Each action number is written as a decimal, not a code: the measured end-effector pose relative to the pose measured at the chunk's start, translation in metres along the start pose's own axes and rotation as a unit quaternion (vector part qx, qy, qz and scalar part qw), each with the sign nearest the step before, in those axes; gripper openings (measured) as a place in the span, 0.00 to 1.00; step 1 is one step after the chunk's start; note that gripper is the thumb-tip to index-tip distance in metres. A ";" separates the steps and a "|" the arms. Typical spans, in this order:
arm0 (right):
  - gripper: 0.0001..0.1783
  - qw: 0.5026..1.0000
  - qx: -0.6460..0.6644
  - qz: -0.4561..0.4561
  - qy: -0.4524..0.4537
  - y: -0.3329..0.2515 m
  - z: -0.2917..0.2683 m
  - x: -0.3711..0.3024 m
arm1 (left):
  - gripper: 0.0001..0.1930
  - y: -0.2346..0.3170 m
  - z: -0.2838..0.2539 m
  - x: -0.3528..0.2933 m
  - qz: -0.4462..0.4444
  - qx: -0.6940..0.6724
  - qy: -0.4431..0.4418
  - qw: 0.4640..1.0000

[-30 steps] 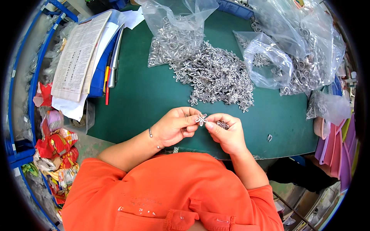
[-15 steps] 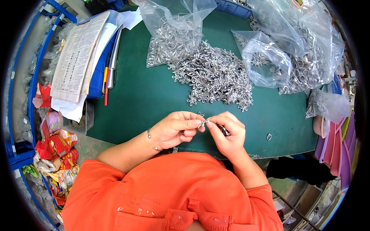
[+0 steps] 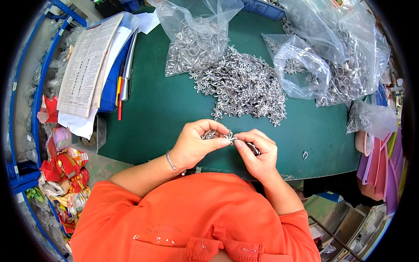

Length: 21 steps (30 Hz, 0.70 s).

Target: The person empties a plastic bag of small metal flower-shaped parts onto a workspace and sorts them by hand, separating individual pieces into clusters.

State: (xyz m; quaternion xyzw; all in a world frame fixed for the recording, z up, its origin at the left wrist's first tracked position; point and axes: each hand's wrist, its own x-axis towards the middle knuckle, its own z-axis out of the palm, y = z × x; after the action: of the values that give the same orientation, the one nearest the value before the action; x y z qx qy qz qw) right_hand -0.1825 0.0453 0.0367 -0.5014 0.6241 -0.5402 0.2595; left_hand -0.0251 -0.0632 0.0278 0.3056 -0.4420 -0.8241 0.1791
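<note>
Between my two hands, just above the table's near edge, is a small silver flower-shaped metal piece (image 3: 230, 138). My left hand (image 3: 195, 142) pinches it from the left with thumb and forefinger, and more silver pieces (image 3: 209, 134) show inside its curled fingers. My right hand (image 3: 258, 150) pinches the flower's other side, and a few dark silvery pieces (image 3: 253, 149) sit in its palm. Beyond the hands lies a heap of the same metal flowers (image 3: 246, 85). One loose metal piece (image 3: 305, 155) rests alone to the right of my right hand.
A clear bag of silver pieces (image 3: 196, 48) stands behind the heap. Larger bags of metal rings (image 3: 349, 74) crowd the right back of the green table (image 3: 152, 118). At left are papers (image 3: 89, 65), pens (image 3: 119, 98) and a blue shelf rack (image 3: 37, 83).
My left hand has turned, its wrist rolling so the bracelet shows differently and the silver pieces in its fingers come into view. The flower piece now faces up more. My right hand hardly moves.
</note>
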 end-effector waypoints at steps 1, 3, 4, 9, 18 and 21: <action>0.05 1.000 -0.001 0.002 0.001 0.000 0.000 0.000 | 0.10 0.002 0.000 0.000 -0.025 -0.003 0.002 1.000; 0.05 1.000 -0.001 -0.002 0.001 0.001 0.000 0.000 | 0.10 0.007 0.000 -0.001 -0.075 -0.010 0.006 0.997; 0.04 1.000 -0.002 -0.003 0.002 0.001 0.000 -0.001 | 0.09 0.008 0.001 -0.001 -0.075 -0.010 0.009 0.997; 0.04 1.000 -0.014 -0.022 0.001 0.000 -0.001 0.001 | 0.10 0.000 0.000 0.000 -0.012 0.020 0.000 1.000; 0.03 0.999 0.002 0.027 -0.034 -0.008 -0.011 0.007 | 0.08 -0.003 0.001 0.001 0.108 0.154 0.020 0.982; 0.02 0.998 -0.006 0.055 0.015 -0.014 -0.034 0.036 | 0.07 0.004 0.002 0.004 -0.050 0.006 0.047 0.998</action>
State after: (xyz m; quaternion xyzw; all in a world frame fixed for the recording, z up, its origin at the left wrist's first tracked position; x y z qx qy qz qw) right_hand -0.2206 0.0276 0.0669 -0.4595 0.6576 -0.5293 0.2763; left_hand -0.0294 -0.0660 0.0304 0.3661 -0.4222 -0.8143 0.1567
